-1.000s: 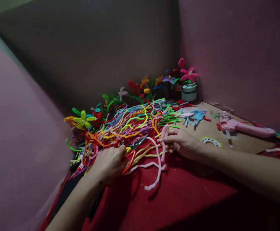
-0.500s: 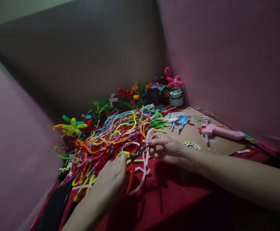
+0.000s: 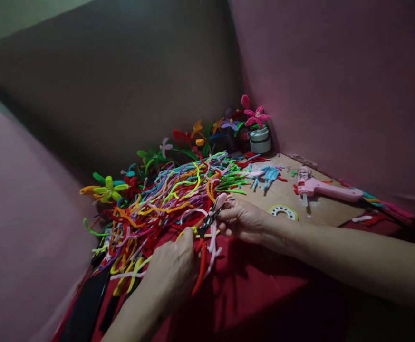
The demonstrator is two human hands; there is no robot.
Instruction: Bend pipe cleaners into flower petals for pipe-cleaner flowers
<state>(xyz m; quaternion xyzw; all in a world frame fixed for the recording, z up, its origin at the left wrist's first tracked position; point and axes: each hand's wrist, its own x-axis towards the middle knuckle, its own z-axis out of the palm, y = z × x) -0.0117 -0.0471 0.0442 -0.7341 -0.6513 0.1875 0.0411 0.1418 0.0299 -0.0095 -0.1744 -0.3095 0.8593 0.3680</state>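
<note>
My left hand [image 3: 173,270] is closed round the red handles of a pair of scissors [image 3: 203,247], whose dark blades point up toward a pale pink pipe cleaner [image 3: 214,232]. My right hand [image 3: 245,221] pinches that pink pipe cleaner, folded into a loop at its top, just beside the blades. Both hands work over a red cloth [image 3: 264,289] at the near edge of a big heap of many-coloured pipe cleaners [image 3: 164,194].
Finished pipe-cleaner flowers [image 3: 107,189] line the back by the dark wall, and more flowers [image 3: 253,116] stand in a small pot [image 3: 260,141] in the corner. A pink glue gun [image 3: 326,190], a tape roll [image 3: 283,211] and blue scraps [image 3: 269,175] lie on a brown board [image 3: 317,209].
My left hand lifted the scissors off the heap and brought the blades up to the pink pipe cleaner. The right hand drew the pink piece in. The view shifted right.
</note>
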